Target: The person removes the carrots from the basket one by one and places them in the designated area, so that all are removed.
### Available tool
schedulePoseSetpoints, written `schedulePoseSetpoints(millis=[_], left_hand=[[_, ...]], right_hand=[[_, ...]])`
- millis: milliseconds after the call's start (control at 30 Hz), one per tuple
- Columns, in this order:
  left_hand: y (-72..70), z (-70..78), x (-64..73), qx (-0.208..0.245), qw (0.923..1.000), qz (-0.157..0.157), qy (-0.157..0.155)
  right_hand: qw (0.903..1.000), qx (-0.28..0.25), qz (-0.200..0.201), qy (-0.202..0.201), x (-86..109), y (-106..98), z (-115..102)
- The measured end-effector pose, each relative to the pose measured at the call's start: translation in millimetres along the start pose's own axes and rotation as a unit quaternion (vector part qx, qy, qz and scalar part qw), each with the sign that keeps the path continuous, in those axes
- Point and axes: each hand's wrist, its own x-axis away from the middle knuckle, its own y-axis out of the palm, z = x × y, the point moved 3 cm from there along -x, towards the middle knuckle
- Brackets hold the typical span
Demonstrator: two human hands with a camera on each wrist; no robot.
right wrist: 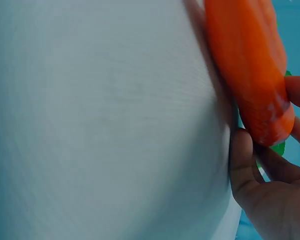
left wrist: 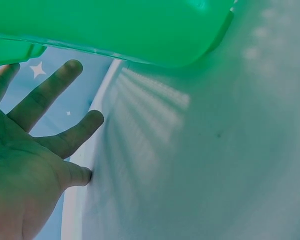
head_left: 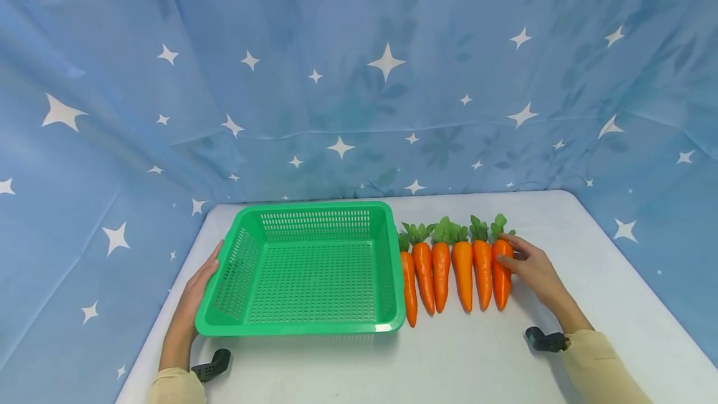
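Observation:
A green plastic basket [head_left: 311,282] with slotted walls stands on the white table, nothing inside it. Along its left wall lies my left hand [head_left: 193,288]. In the left wrist view, that hand [left wrist: 32,160] has its fingers spread and straight under the basket's rim. To the basket's right, several orange carrots with leafy green tops lie in a row. My right hand [head_left: 535,270] holds the rightmost carrot [head_left: 502,282] near its leafy end. The right wrist view shows the fingers [right wrist: 242,155] around the thick end of this carrot [right wrist: 249,70].
The leftmost carrot [head_left: 409,292] lies right against the basket's side, partly hidden by its rim. A blue curtain [head_left: 336,80] with white stars hangs behind the white table [head_left: 449,360] and down both sides.

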Motion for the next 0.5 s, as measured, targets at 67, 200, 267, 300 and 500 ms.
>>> schedulePoseSetpoints(millis=[67,200,267,300,500], left_hand=[[0.6,-0.7,-0.3,-0.001,1.0000,-0.002,0.000],[0.0,-1.2,-2.2,-0.012,0.9999,-0.002,0.007],[-1.3,-0.6,-3.4,-0.020,0.9997,-0.001,0.011],[-2.0,0.0,-4.0,-0.024,0.9997,0.002,0.010],[-7.6,1.0,-0.8,-0.072,0.9959,0.045,-0.031]], right_hand=[[0.9999,0.010,0.009,-0.001,0.6,1.7,-0.8],[0.9993,0.028,0.023,-0.004,0.2,4.3,-2.4],[0.9991,0.033,0.024,0.000,-0.3,4.8,-3.1],[0.9990,0.036,0.025,0.003,-0.4,4.5,-3.2],[0.9981,0.050,0.032,0.019,-0.7,2.2,-2.7]])
